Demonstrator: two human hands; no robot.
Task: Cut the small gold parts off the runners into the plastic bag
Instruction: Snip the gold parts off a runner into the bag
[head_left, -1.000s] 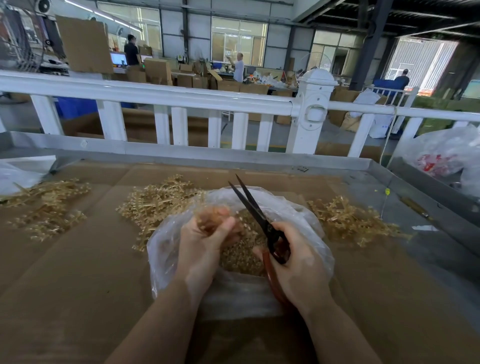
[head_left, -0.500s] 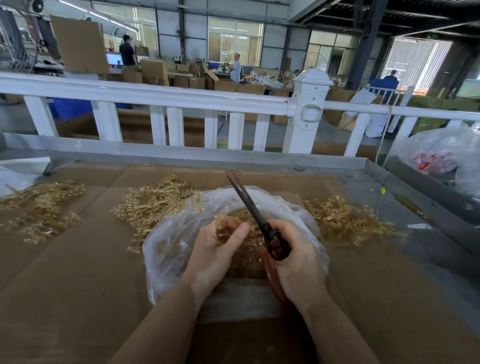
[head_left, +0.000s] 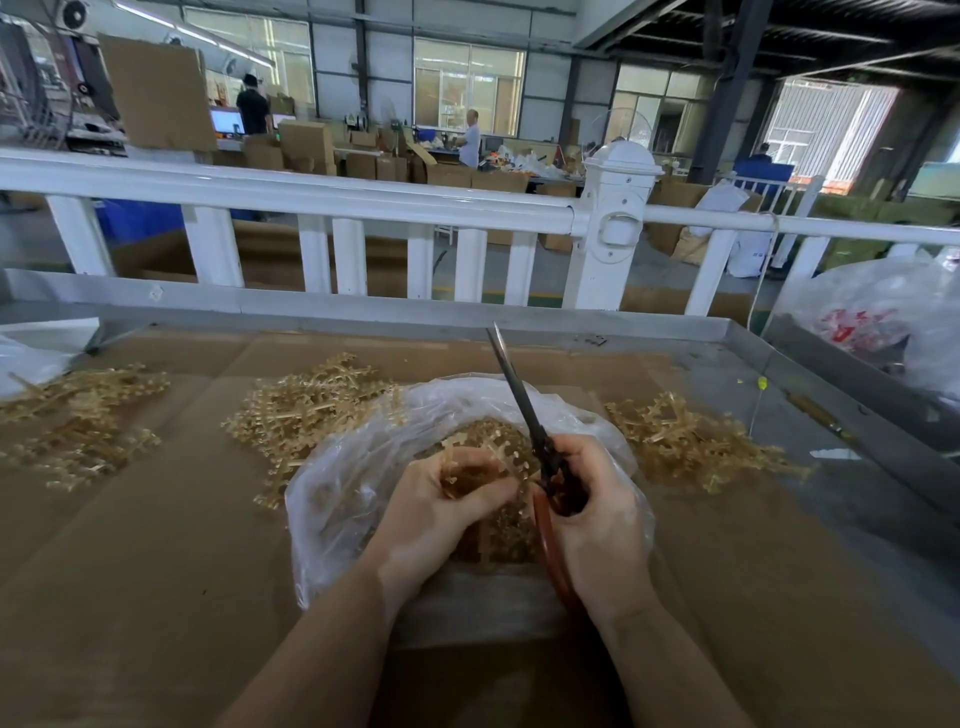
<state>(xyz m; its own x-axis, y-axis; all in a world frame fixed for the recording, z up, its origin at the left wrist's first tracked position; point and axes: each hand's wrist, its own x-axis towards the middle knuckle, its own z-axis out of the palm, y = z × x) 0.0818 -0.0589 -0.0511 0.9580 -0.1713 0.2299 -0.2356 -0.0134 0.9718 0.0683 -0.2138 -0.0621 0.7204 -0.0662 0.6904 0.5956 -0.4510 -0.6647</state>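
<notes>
Gold runner sits pinched in the left hand over the bag; beside it, the right hand grips closed scissors.

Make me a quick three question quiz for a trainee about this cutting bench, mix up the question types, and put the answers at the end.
1. True or false: the scissors are in the left hand.
2. Multiple choice: where is the runner being trimmed? A) flat on the cardboard B) over the open plastic bag C) on the white railing
3. Fill in: loose heaps of gold runners lie on both sides of the bag, and the nearest heap on the left touches the ____.

Key
1. False; the right hand grips them, blades closed and pointing up and away.
2. B; the left hand's fingers pinch it above the cut parts inside.
3. bag
</notes>
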